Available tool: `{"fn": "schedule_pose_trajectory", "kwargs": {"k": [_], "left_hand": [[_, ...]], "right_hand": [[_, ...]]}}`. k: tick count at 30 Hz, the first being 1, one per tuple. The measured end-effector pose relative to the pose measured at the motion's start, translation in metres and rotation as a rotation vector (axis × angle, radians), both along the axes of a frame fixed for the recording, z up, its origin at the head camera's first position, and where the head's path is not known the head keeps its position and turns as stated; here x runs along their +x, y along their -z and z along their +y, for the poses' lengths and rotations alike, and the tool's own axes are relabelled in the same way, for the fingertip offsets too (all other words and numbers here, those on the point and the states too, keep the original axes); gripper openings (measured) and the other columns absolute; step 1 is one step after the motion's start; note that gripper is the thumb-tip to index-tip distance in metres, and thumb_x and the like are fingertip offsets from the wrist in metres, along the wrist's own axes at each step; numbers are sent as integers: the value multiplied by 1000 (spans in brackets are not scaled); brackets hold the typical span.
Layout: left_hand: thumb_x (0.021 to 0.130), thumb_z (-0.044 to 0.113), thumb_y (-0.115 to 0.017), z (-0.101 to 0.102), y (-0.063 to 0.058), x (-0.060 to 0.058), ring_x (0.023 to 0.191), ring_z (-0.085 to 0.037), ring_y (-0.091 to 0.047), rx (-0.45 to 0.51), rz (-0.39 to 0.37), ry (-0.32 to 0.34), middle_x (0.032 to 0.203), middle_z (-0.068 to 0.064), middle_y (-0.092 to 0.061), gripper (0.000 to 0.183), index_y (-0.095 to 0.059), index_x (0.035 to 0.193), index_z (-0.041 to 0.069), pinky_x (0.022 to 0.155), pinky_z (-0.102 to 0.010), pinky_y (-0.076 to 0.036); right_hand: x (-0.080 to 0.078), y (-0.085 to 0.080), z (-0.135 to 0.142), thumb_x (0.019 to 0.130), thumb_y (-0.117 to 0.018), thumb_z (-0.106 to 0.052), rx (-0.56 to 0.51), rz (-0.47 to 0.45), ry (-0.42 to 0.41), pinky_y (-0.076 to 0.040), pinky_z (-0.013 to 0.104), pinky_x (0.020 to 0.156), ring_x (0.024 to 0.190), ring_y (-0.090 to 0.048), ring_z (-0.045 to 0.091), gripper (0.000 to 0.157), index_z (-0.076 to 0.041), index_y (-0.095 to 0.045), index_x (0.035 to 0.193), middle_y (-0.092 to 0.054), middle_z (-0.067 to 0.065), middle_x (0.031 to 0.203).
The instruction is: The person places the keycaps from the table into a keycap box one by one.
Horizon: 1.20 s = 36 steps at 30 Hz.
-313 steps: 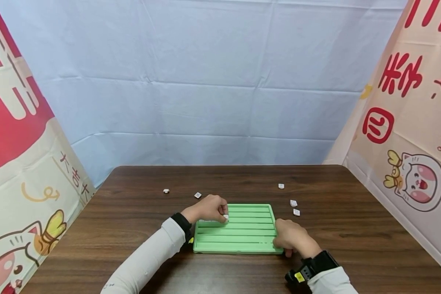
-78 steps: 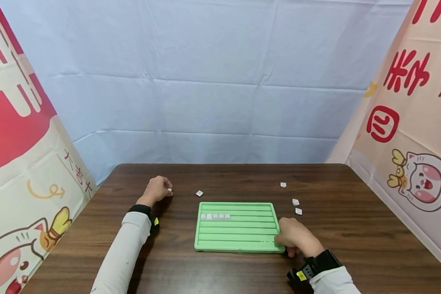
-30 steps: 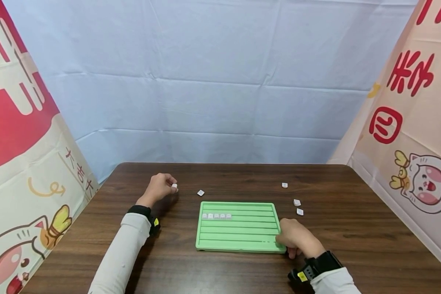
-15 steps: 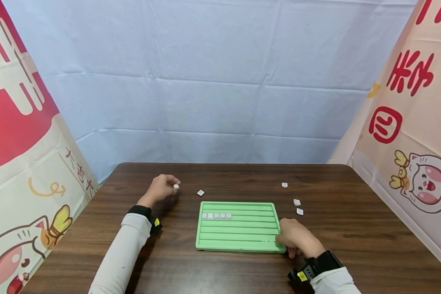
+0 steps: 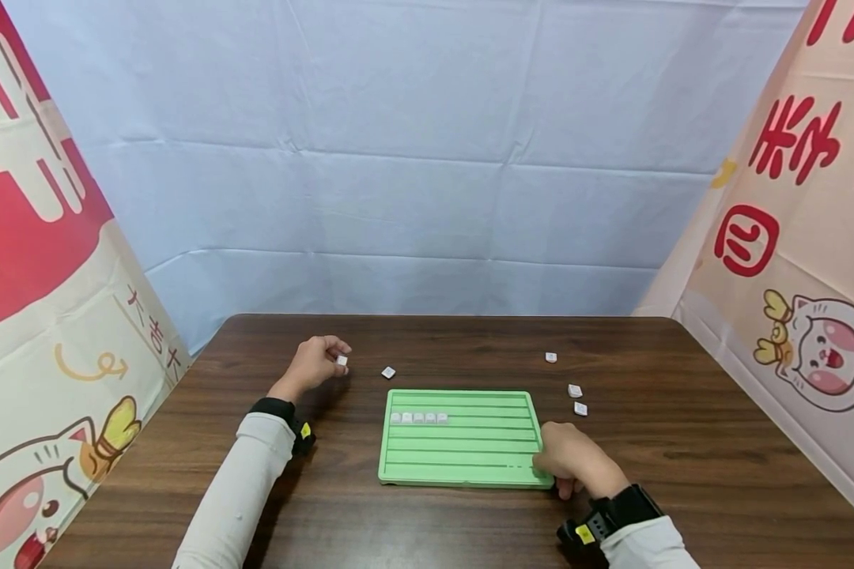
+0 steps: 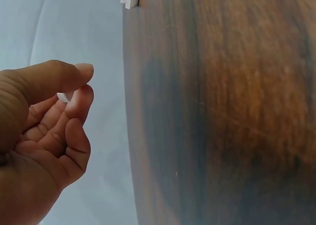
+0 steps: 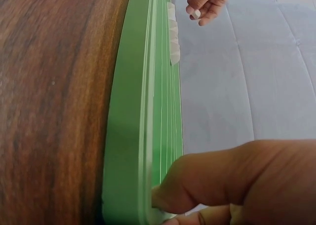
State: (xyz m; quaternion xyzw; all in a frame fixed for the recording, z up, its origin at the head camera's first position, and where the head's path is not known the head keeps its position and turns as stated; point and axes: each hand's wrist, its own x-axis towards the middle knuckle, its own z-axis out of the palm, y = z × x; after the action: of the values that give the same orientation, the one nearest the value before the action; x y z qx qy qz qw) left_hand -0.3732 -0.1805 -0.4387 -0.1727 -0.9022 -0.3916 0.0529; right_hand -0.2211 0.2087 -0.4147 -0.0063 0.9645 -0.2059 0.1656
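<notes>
At the far left of the table, my left hand (image 5: 315, 365) pinches a small white square tile (image 5: 342, 360) between thumb and fingertips. In the left wrist view the fingers hide most of that tile (image 6: 65, 96). A green grooved board (image 5: 462, 450) lies in front of me, with a row of several white tiles (image 5: 418, 419) in one of its upper grooves, at the left. My right hand (image 5: 576, 458) grips the board's near right corner, its thumb (image 7: 170, 195) over the rim in the right wrist view.
One loose white tile (image 5: 388, 372) lies between my left hand and the board. To the board's right are three more: a far tile (image 5: 551, 358), a middle tile (image 5: 575, 390) and a nearer tile (image 5: 580, 408). A pale cloth (image 5: 427, 158) hangs behind the brown table (image 5: 441, 529).
Earlier the left hand was at the board's row with a tile; it then took the far-left tile from the table. Over the last second it shifts slightly right, turning the tile. The right hand stays.
</notes>
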Motion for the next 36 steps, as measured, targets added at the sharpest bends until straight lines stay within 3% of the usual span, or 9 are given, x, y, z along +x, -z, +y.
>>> {"fn": "schedule_pose_trajectory", "kwargs": {"k": [6, 15, 25, 32, 36], "left_hand": [[78, -3, -71, 0, 0, 1, 74, -21, -59, 1, -28, 6, 83, -6, -61, 17, -68, 95, -2, 65, -36, -48], [81, -6, -65, -1, 0, 0, 83, -24, -60, 3, -22, 35, 95, -10, -62, 26, -65, 107, -3, 68, -35, -49], [78, -6, -67, 0, -1, 1, 76, -20, -60, 49, -62, 25, 86, -8, -61, 22, -65, 100, -4, 65, -34, -49], [81, -3, -66, 0, 3, 2, 80, -22, -59, 22, -32, 59, 89, -7, -61, 27, -65, 109, -2, 66, -35, -49], [79, -4, -68, -1, 6, 0, 77, -21, -58, 44, -19, 59, 85, -6, -59, 24, -64, 103, 0, 66, -35, -49]], "right_hand": [[-1, 1, 1, 81, -55, 0, -3, -5, 6, -45, 32, 36, 35, -54, 18, 16, -2, -55, 65, -53, 10, 43], [-1, 2, 0, 81, -55, -1, 0, -11, 9, -45, 31, 36, 35, -54, 17, 16, -2, -55, 65, -53, 10, 44], [0, 0, 1, 83, -56, -1, -11, -19, 3, -46, 32, 38, 38, -55, 19, 15, -2, -55, 68, -54, 12, 48], [0, 0, 0, 81, -55, 0, 2, -5, 12, -46, 31, 37, 36, -55, 17, 13, -2, -54, 68, -54, 12, 49], [-1, 1, 0, 81, -55, 0, 0, -6, 11, -46, 31, 37, 36, -55, 17, 14, -2, -55, 68, -54, 12, 49]]}}
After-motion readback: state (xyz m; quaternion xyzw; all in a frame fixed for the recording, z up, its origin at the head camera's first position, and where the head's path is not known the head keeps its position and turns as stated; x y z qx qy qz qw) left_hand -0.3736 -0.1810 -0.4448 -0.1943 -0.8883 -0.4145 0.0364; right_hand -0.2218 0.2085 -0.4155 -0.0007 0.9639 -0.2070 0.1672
